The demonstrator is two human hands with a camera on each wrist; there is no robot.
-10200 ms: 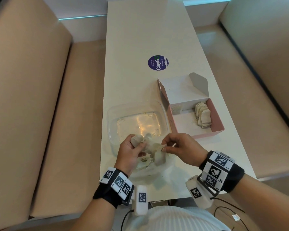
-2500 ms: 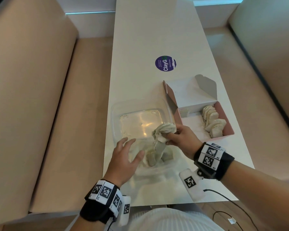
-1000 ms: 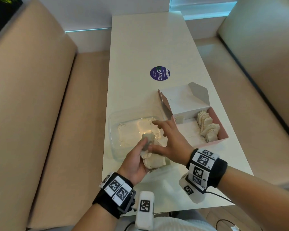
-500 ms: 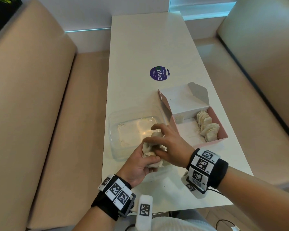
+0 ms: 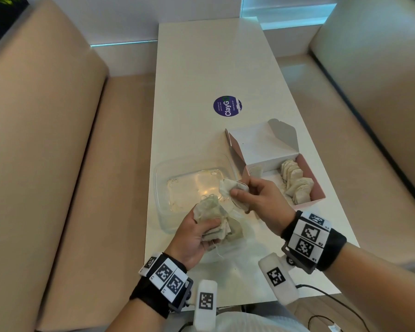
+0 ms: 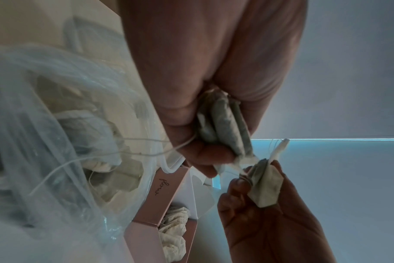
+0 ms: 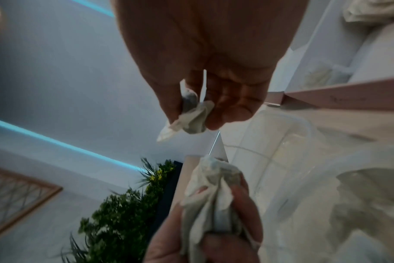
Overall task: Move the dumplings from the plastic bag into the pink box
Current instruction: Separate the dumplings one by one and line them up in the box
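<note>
My left hand grips a bunch of pale, pouch-like dumplings just above the crumpled clear plastic bag. My right hand pinches a single dumpling a short way up and right of the bunch. In the left wrist view the bunch sits in the curled fingers, with the single dumpling below it. More dumplings lie inside the bag. The pink box stands open to the right, a row of dumplings along its right side.
A clear plastic tub lies on the white table left of the box, under my hands. A round purple sticker is farther back. The box lid stands up behind it. Beige benches flank the table.
My right hand has drawn one dumpling out of the bunch, up and to the right toward the box. My left hand still grips the bunch, now slightly lower and left.
</note>
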